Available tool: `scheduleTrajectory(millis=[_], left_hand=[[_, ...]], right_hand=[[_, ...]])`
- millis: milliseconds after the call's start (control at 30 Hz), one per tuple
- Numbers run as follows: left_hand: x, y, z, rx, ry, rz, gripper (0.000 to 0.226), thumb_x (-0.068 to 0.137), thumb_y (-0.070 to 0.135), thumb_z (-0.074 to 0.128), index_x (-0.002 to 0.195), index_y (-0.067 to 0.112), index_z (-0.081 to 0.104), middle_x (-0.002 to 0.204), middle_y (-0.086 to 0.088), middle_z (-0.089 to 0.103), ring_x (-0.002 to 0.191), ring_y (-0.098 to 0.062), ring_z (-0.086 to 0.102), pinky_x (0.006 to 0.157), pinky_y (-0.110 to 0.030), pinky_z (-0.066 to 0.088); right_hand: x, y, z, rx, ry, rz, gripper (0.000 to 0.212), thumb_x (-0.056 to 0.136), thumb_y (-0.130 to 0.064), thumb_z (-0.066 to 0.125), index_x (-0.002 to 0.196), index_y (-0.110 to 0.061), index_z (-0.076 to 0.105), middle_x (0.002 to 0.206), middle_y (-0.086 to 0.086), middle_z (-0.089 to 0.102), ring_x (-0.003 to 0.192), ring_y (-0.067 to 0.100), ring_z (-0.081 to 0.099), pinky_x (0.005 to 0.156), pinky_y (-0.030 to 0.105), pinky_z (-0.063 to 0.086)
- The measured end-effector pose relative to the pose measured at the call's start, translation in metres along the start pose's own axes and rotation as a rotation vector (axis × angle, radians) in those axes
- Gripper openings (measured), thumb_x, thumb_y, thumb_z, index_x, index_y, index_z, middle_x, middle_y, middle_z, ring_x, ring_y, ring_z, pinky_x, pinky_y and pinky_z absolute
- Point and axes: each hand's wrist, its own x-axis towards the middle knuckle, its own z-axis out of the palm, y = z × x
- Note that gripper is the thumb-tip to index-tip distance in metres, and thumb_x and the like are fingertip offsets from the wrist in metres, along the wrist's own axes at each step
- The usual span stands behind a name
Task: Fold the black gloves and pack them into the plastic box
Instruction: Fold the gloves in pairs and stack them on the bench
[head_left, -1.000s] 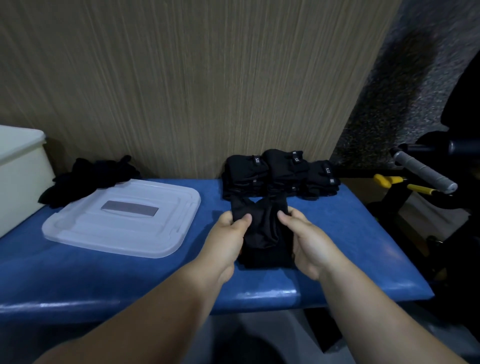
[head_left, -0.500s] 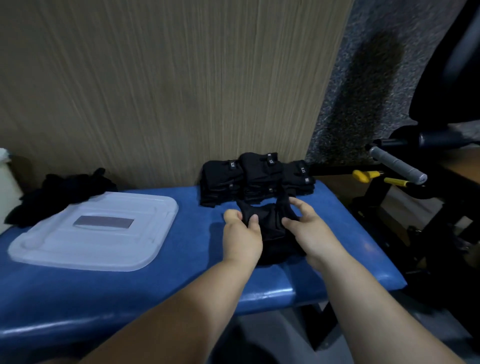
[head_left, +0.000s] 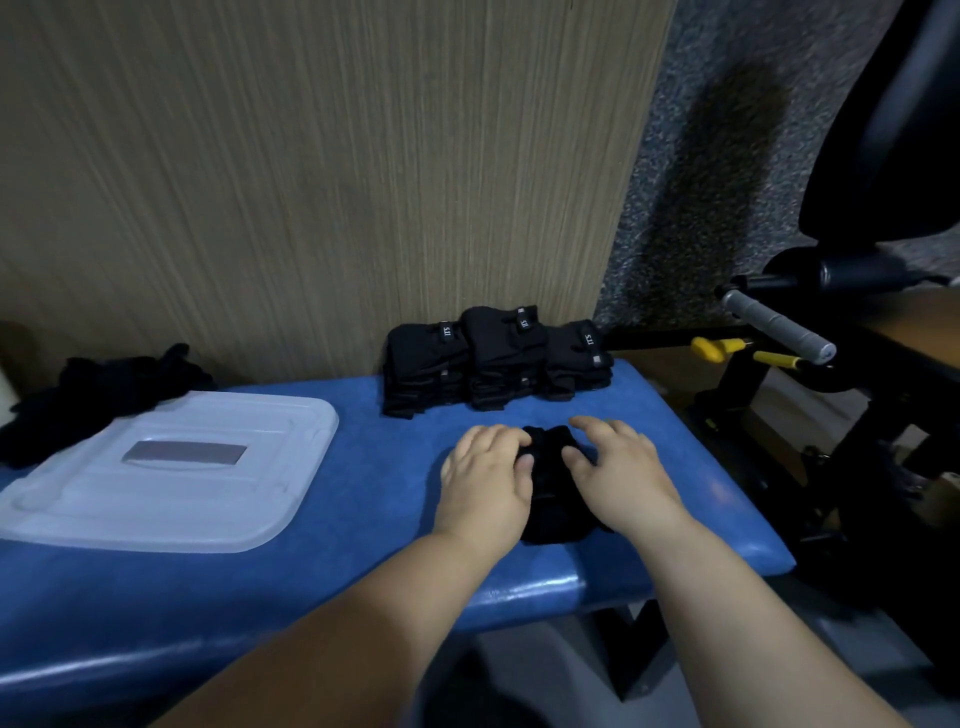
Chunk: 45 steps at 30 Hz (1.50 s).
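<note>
Gloves in three neat stacks of folded gloves sit far back on the blue bench, by the wall. One black glove lies near the front, right of the middle. The left hand curls its fingers round the glove's left side. The right hand presses flat on the right side, fingers spread. A loose pile of gloves at the far left is not folded yet. The box is out of view, so I think packing has not begun; only its clear lid lies on the left. The bench ends just right of the hands, with a grey handle beyond, so free room is between lid and glove
</note>
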Motion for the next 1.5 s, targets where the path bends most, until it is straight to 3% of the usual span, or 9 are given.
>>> scheduleTrajectory(millis=[100, 200, 433, 567, 733, 1067, 1333, 1500], left_hand=[[0.000, -0.003, 0.002, 0.067, -0.179, 0.034, 0.039, 0.100, 0.039, 0.037, 0.135, 0.026, 0.048, 0.141, 0.009, 0.046, 0.138, -0.011, 0.030, 0.112, -0.030, 0.022], [0.000, -0.010, 0.004, 0.196, -0.378, -0.018, 0.052, 0.101, 0.042, 0.031, 0.150, 0.025, 0.025, 0.158, 0.009, 0.021, 0.147, -0.011, 0.009, 0.119, -0.033, 0.007], [0.008, -0.020, -0.002, 0.316, -0.528, -0.016, 0.055, 0.102, 0.047, 0.016, 0.153, 0.030, 0.004, 0.160, 0.014, -0.007, 0.146, -0.007, -0.013, 0.119, -0.044, -0.009], [0.008, -0.021, -0.001, 0.331, -0.542, -0.024, 0.055, 0.102, 0.048, 0.014, 0.153, 0.032, 0.001, 0.160, 0.014, -0.011, 0.146, -0.008, -0.016, 0.119, -0.045, -0.011], [0.004, -0.018, -0.003, 0.235, -0.390, -0.013, 0.053, 0.104, 0.039, 0.020, 0.153, 0.028, 0.008, 0.161, 0.010, -0.002, 0.147, -0.011, -0.011, 0.120, -0.036, -0.007], [-0.002, -0.016, -0.004, 0.327, -0.559, -0.048, 0.055, 0.102, 0.044, 0.014, 0.153, 0.030, -0.001, 0.160, 0.013, -0.012, 0.146, -0.009, -0.017, 0.119, -0.045, -0.011], [-0.002, -0.018, -0.004, 0.313, -0.543, -0.045, 0.055, 0.102, 0.046, 0.014, 0.153, 0.031, 0.000, 0.160, 0.013, -0.011, 0.146, -0.009, -0.017, 0.118, -0.045, -0.011], [-0.007, -0.023, -0.011, 0.182, -0.425, -0.029, 0.058, 0.101, 0.047, 0.024, 0.154, 0.026, 0.009, 0.161, 0.009, -0.007, 0.147, -0.010, -0.009, 0.120, -0.035, -0.006]], right_hand=[[-0.001, 0.000, 0.007, -0.044, -0.134, -0.077, 0.053, 0.100, -0.035, 0.042, 0.151, -0.024, 0.028, 0.157, -0.005, 0.023, 0.145, 0.019, 0.013, 0.116, 0.031, 0.016], [-0.001, 0.003, 0.014, -0.186, -0.268, -0.070, 0.059, 0.102, -0.042, 0.034, 0.154, -0.026, 0.012, 0.162, -0.009, 0.004, 0.149, 0.017, -0.005, 0.120, 0.039, 0.008], [-0.002, 0.000, 0.024, -0.359, -0.350, -0.033, 0.063, 0.101, -0.050, 0.020, 0.154, -0.025, -0.002, 0.160, -0.011, -0.014, 0.146, 0.019, -0.021, 0.120, 0.043, -0.007], [-0.001, -0.001, 0.024, -0.373, -0.348, -0.028, 0.062, 0.101, -0.051, 0.019, 0.154, -0.027, -0.004, 0.160, -0.011, -0.014, 0.146, 0.020, -0.021, 0.120, 0.043, -0.007], [0.000, -0.003, 0.027, -0.397, -0.339, -0.003, 0.062, 0.101, -0.050, 0.017, 0.154, -0.027, -0.005, 0.160, -0.010, -0.014, 0.147, 0.020, -0.019, 0.120, 0.044, -0.006], [-0.001, -0.003, 0.029, -0.404, -0.340, 0.011, 0.060, 0.102, -0.049, 0.016, 0.154, -0.028, -0.004, 0.160, -0.011, -0.015, 0.147, 0.019, -0.017, 0.120, 0.044, -0.005], [0.000, -0.004, 0.030, -0.410, -0.334, 0.016, 0.060, 0.102, -0.048, 0.016, 0.154, -0.027, -0.003, 0.160, -0.011, -0.014, 0.148, 0.019, -0.014, 0.120, 0.043, -0.005], [-0.001, -0.009, 0.027, -0.344, -0.312, 0.042, 0.060, 0.101, -0.050, 0.020, 0.154, -0.030, 0.001, 0.161, -0.008, -0.014, 0.148, 0.017, -0.012, 0.121, 0.045, -0.001]])
